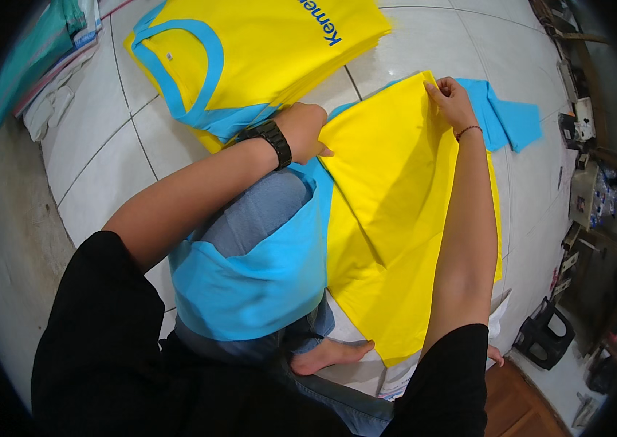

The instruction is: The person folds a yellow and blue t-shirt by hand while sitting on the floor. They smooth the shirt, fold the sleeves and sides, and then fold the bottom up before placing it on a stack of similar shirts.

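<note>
A yellow T-shirt (390, 180) with light blue sleeves is spread on the tiled floor, its body partly folded over. My left hand (302, 133), with a dark watch on the wrist, is at its upper left edge; the fingers are curled and one fingertip rests on the yellow cloth. My right hand (450, 101) pinches the shirt's upper right corner between thumb and fingers. A light blue sleeve (516, 120) sticks out beyond it. More light blue cloth (254, 289) lies over my thigh. Above my left hand sits a stack of folded yellow shirts (265, 49) with blue collars and printed lettering.
Green and white plastic sacks (41, 65) lie at the upper left. My bare foot (330, 355) is just below the shirt. A black plastic object (546, 333) stands at the lower right. Shelving with small items (592, 191) runs along the right side, and a brown wooden panel (521, 404) is at the bottom right.
</note>
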A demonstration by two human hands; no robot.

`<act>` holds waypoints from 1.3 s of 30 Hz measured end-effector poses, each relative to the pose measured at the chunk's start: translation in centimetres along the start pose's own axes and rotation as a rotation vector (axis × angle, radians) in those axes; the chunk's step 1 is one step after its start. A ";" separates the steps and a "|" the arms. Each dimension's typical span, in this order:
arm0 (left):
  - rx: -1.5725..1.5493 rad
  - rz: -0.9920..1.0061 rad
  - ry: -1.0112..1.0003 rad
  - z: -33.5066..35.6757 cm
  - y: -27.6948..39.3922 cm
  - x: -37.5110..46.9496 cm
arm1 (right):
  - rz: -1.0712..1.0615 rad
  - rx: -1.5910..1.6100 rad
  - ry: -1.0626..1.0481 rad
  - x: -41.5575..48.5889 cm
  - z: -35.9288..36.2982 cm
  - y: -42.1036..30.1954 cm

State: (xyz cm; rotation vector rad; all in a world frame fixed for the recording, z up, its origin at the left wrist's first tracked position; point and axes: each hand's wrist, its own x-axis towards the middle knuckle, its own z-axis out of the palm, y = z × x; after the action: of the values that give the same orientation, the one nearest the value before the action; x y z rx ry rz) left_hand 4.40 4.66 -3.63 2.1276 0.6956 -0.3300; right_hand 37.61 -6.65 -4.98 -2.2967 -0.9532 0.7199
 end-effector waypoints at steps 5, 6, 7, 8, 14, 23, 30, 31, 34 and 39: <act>0.090 0.168 0.180 -0.2 1.2 -0.7 | -0.022 0.249 0.126 -2.7 -3.1 -0.2; 0.102 0.284 0.282 -0.3 1.6 -0.9 | -0.054 0.343 0.182 -3.7 -4.4 0.0; 0.008 0.312 0.273 -0.8 3.0 -1.2 | -0.085 0.427 0.248 -5.3 -6.3 0.1; -0.086 0.341 0.257 -1.4 4.4 -1.5 | -0.116 0.509 0.317 -7.2 -8.3 0.4; -0.772 0.754 0.295 -4.3 18.2 -4.6 | -0.364 0.728 0.673 -25.6 -22.2 -0.3; -0.559 0.761 -0.132 1.0 15.6 -5.8 | 0.013 0.720 0.634 -47.1 -11.9 3.9; -0.073 0.126 -0.435 5.5 9.0 -0.1 | 0.555 0.549 0.555 -43.8 -0.3 13.7; -0.051 0.075 -0.432 6.3 9.1 0.5 | 0.559 0.528 0.554 -43.0 0.4 13.7; -0.019 -0.024 -0.375 8.0 10.5 0.7 | 0.547 0.362 0.578 -41.5 2.2 15.2; -0.081 -0.047 -0.337 9.0 10.0 0.5 | 0.467 0.823 0.517 -42.7 0.2 13.7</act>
State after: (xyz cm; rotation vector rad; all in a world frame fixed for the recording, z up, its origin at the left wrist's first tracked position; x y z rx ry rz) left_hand 10.81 -7.17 -2.74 1.9182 0.5520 -0.6572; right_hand 17.87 -46.84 -2.83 -1.7883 0.1343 0.5086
